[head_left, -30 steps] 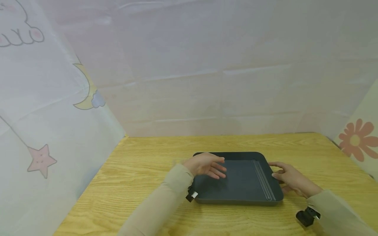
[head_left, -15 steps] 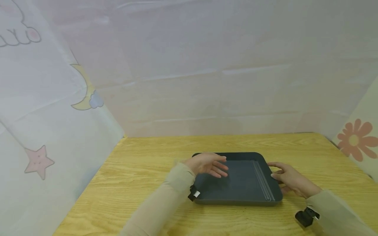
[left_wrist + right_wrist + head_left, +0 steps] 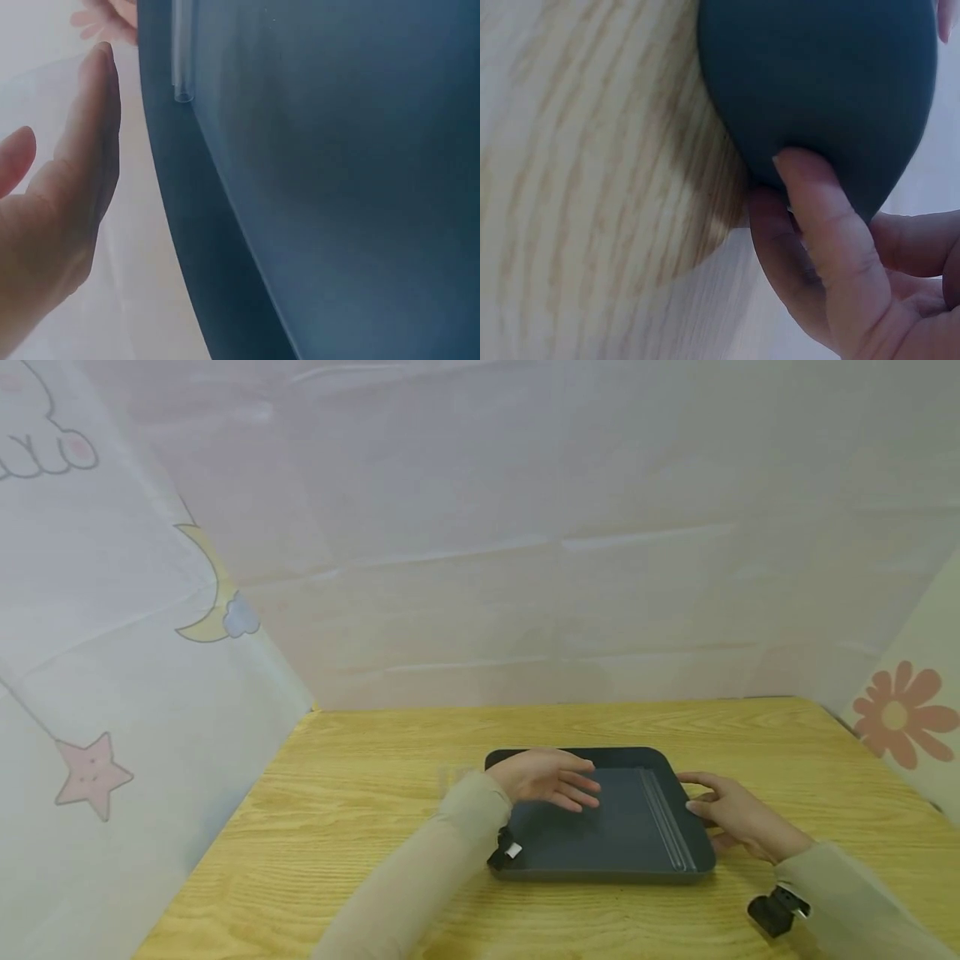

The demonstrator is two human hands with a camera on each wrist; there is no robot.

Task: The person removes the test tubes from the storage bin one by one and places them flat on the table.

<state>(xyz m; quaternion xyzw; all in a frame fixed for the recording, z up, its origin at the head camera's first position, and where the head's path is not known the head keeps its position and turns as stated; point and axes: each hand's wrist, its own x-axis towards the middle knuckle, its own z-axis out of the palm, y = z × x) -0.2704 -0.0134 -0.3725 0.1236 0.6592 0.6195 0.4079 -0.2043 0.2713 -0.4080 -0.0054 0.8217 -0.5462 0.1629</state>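
A dark grey rectangular tray (image 3: 592,827) lies on the wooden table. Thin clear tubes (image 3: 666,818) lie side by side along its right inner side; one rounded end shows in the left wrist view. Above the tray's left half, my left hand (image 3: 551,778) hovers with spread fingers, touching nothing I can see. My right hand (image 3: 742,814) holds the tray's right side from outside. In the right wrist view its thumb (image 3: 817,199) presses the outer wall, and another finger bends in at the lower edge. Some right fingertips are hidden by the tray.
The wooden table (image 3: 360,802) extends around the tray. A pale sheet wall (image 3: 450,568) rises behind it, and printed sheets with a star (image 3: 93,774) and a flower (image 3: 896,716) flank the sides. Small black devices sit on both wrists.
My left hand has drifted a little to the right over the tray, its fingers still spread. The right hand keeps its place at the tray's side. The whole view has shifted slightly.
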